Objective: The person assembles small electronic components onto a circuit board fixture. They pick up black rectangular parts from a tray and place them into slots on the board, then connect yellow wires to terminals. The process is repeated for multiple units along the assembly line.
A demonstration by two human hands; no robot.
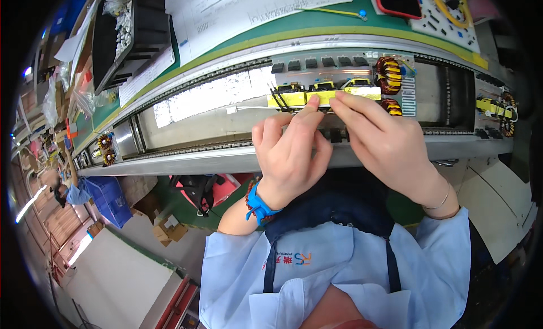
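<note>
A circuit board [339, 74] lies on the conveyor line in front of me. Along its near side runs a strip of yellow tape [288, 98] against a row of yellow-wrapped transformers [357, 83]. My left hand [291, 145] is mostly curled, its index fingertip pressed on the strip near the middle. Just right of it, my right hand [384, 136] has its fingers held close together, their tips on the same strip. The right thumb is mostly hidden. Black leads [279, 98] stick up at the strip's left end. Copper-wound toroid coils [389, 74] stand at the board's right end.
Another board with coils [498, 117] sits farther right on the line, and more coils [105, 149] are at far left. Paper sheets [237, 18], a red-edged phone [397, 2] and a black bin [133, 40] are beyond the rail. A blue crate [110, 199] stands below left.
</note>
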